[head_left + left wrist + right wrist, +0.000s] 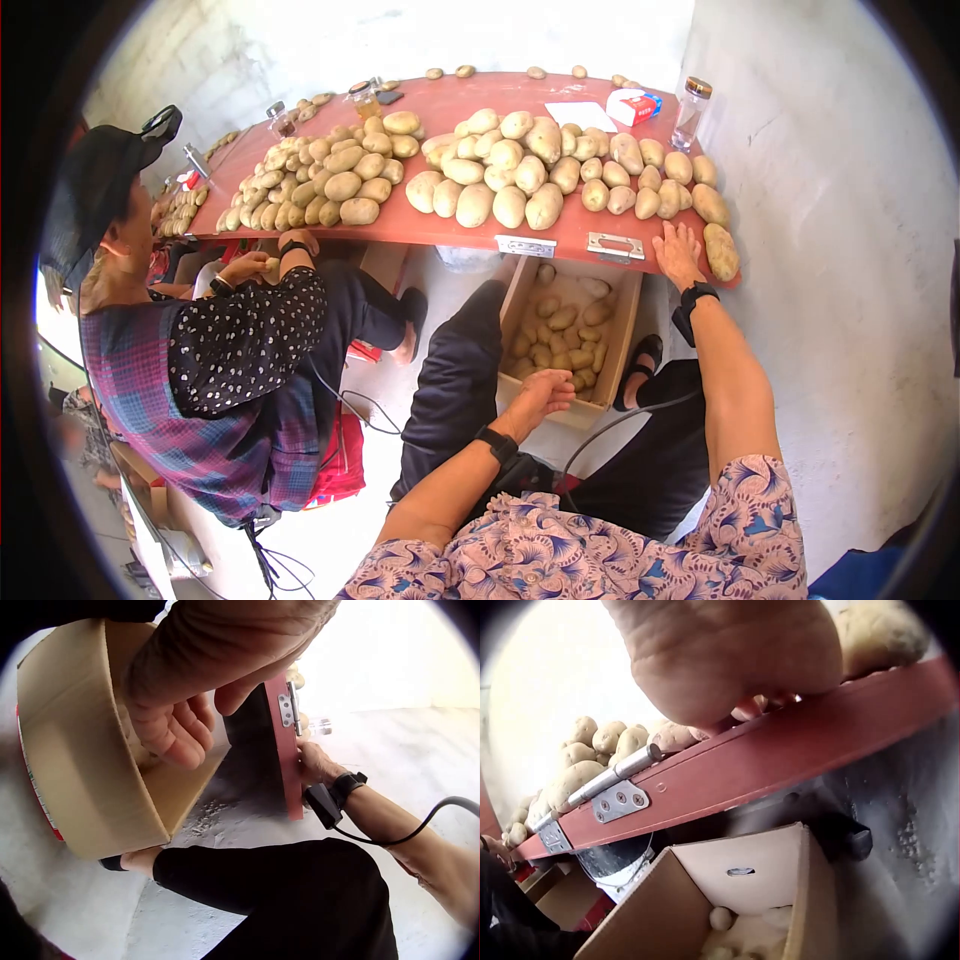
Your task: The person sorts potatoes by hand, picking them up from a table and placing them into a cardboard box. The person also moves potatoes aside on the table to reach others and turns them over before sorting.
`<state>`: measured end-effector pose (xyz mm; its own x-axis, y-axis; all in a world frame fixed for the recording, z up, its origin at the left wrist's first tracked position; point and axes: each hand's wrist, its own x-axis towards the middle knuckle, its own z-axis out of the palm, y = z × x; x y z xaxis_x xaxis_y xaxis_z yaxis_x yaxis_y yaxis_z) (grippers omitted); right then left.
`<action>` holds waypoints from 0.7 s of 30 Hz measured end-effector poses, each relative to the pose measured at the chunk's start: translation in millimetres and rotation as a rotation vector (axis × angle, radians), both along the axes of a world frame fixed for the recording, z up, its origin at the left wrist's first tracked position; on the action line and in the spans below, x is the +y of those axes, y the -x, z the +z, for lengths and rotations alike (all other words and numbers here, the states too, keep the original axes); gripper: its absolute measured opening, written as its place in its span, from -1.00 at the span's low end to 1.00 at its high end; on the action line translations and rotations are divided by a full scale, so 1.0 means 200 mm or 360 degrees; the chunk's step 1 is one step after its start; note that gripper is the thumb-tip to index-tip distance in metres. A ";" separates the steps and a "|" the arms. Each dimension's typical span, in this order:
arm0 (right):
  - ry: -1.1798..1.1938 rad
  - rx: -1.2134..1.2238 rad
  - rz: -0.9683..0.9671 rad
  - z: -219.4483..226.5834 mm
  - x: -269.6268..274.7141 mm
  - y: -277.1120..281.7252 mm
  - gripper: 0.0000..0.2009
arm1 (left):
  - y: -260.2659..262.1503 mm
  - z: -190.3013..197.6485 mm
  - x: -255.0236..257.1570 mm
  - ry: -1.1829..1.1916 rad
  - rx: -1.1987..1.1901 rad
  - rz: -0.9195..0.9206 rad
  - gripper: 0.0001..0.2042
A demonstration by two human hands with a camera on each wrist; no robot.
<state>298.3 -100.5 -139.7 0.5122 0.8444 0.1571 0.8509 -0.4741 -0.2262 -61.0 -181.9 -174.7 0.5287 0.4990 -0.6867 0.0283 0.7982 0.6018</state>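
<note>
My left hand (pixel 542 397) hovers over the near rim of a cardboard box (pixel 75 742), its fingers loosely curved and nothing visible in them. Inside the box lie several pale potatoes (pixel 563 318). The right hand (pixel 680 252) rests on the front edge of the red table (pixel 795 750), fingers spread over the top. Just right of that hand, a long potato (pixel 720 252) lies at the table's corner. Smaller potatoes (pixel 648 203) sit in rows beyond the fingertips, beside a larger heap of potatoes (pixel 508 206).
On the left sits another person (pixel 240 330) in a dark cap, hands near the table's edge. Metal hinges (pixel 615 246) project along the front edge. A clear bottle (pixel 690 115) and a red-and-white packet (pixel 633 106) stand at the back right. A cable (pixel 620 425) crosses my lap.
</note>
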 end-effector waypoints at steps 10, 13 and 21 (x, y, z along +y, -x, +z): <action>0.0579 0.0284 0.0078 0.17 0.04 -0.03 -0.36 | 0.01 0.02 0.05 -0.0026 0.0038 0.0053 -0.74; 0.0489 0.0225 0.0073 0.10 0.03 -0.04 -0.35 | 0.01 0.00 0.03 -0.0019 0.0062 0.0072 -0.74; 0.0370 0.0167 0.0114 0.07 -0.01 -0.03 -0.34 | 0.00 -0.15 0.00 -0.0144 0.0380 0.0122 -0.74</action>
